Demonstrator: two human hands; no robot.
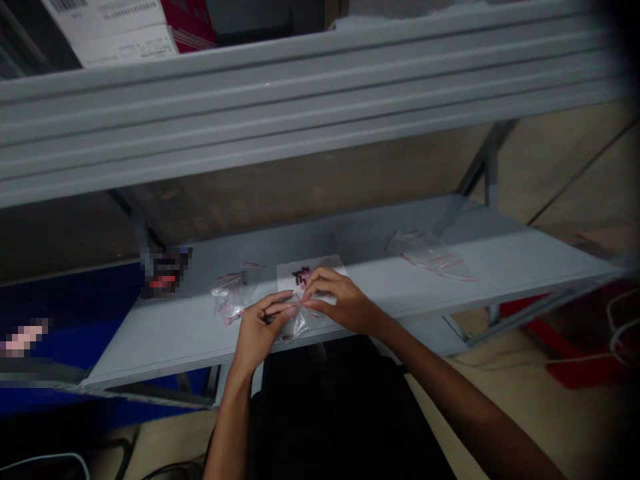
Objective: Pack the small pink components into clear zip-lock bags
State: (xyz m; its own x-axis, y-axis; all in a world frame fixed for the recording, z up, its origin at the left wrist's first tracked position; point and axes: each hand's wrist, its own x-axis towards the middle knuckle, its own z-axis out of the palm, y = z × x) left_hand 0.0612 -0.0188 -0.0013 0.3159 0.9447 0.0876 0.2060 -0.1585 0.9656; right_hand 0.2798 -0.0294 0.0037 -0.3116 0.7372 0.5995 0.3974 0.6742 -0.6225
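Observation:
Between my two hands is a small clear zip bag (300, 321), its red-lined mouth turned up toward the fingers. My left hand (263, 325) pinches the bag's left edge. Thumb and fingers of my right hand (341, 301) close on the right part of the same mouth. Just beyond lies a white sheet of paper (287, 272) with a little heap of pink and dark small pieces (302, 277), partly behind my right fingers. I cannot make out what the pieces are. To the left of my left hand rest filled clear bags (229, 293) with pink bits in them.
Flat clear bags (431, 255) lie on the right of the grey shelf board (170, 333). An upper grey shelf (280, 100) crosses above, carrying a white and red box (125, 30). A red object (575, 373) sits below right.

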